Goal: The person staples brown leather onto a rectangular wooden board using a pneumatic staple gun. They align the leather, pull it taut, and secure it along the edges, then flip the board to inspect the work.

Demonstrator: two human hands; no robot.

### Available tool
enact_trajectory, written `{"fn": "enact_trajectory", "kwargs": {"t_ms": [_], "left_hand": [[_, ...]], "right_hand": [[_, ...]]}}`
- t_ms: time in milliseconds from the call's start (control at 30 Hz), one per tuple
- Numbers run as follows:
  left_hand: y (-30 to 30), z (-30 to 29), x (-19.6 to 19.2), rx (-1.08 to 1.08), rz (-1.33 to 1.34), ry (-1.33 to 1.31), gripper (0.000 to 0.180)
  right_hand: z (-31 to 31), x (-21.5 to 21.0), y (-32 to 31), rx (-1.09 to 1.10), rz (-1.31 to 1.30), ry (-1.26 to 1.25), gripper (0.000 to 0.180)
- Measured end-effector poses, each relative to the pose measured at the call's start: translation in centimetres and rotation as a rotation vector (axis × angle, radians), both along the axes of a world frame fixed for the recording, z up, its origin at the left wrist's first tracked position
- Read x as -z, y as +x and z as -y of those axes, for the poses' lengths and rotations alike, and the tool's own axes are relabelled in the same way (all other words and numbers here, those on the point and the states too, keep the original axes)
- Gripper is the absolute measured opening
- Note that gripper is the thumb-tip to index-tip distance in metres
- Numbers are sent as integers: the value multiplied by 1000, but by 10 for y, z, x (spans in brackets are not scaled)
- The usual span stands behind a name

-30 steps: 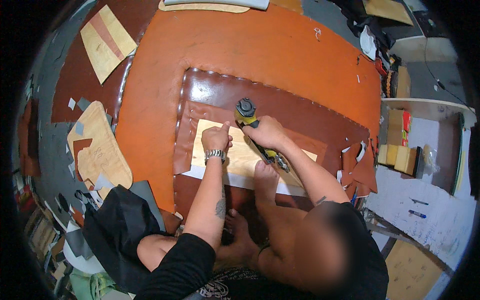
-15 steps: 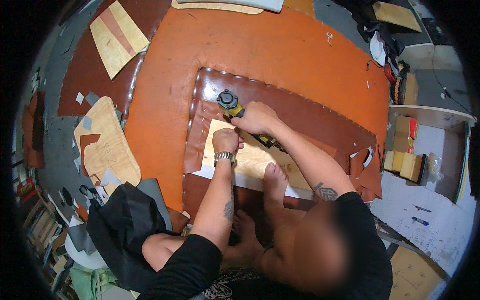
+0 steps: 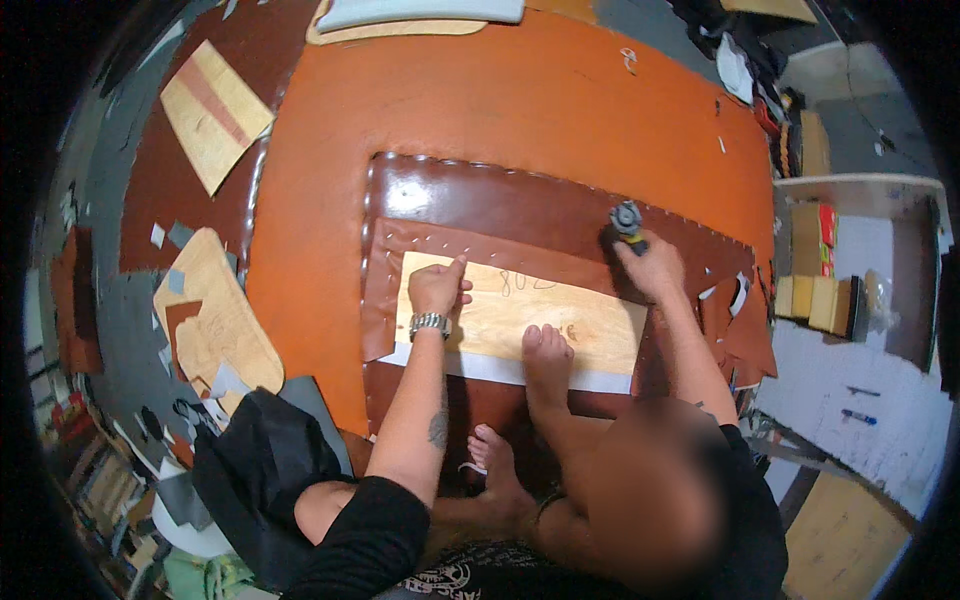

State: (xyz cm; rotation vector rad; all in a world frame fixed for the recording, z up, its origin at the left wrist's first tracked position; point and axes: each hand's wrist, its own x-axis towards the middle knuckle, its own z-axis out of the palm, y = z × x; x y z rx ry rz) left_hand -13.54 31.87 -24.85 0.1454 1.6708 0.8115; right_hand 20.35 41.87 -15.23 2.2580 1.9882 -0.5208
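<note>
A pale plywood board [image 3: 500, 335] lies on brown leather [image 3: 470, 240], whose far edge is folded over the board with a row of small staple-like marks. My left hand [image 3: 437, 287] rests on the board's left part, thumb side up near the folded edge; some fingers are partly curled and I see nothing held. To the right, past the board's end, my right hand [image 3: 655, 268] grips a yellow-and-black staple gun [image 3: 627, 218] with a round grey head. Its lower part is hidden by the hand. My bare foot [image 3: 547, 355] presses on the board's near side.
Beneath lies a shiny brown padded panel [image 3: 520, 195] on an orange sheet [image 3: 420, 100]. Rounded plywood [image 3: 235, 320] and a tapered board [image 3: 215, 110] lie left, a black cloth bundle [image 3: 260, 450] near left. Leather scraps [image 3: 740, 330] and a white open box [image 3: 880, 240] are right.
My right hand has swung the staple gun away from my left hand to the right, off the board. My left hand has stayed on the board, and the view has shifted a little.
</note>
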Motion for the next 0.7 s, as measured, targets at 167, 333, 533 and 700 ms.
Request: {"fn": "enact_trajectory", "kwargs": {"t_ms": [167,333,533,700], "left_hand": [[23,-13,-1,570,-954,134,25],[87,-34,6,1111,-1282,779,34],[114,-67,-25,1388,-1148,561,45],[97,-65,-98,1480,-824,584,51]], "right_hand": [[34,20,141,58,353,123,70],[90,63,197,85,286,-12,84],[103,83,203,204,185,16,88],[105,85,203,219,198,55,90]]}}
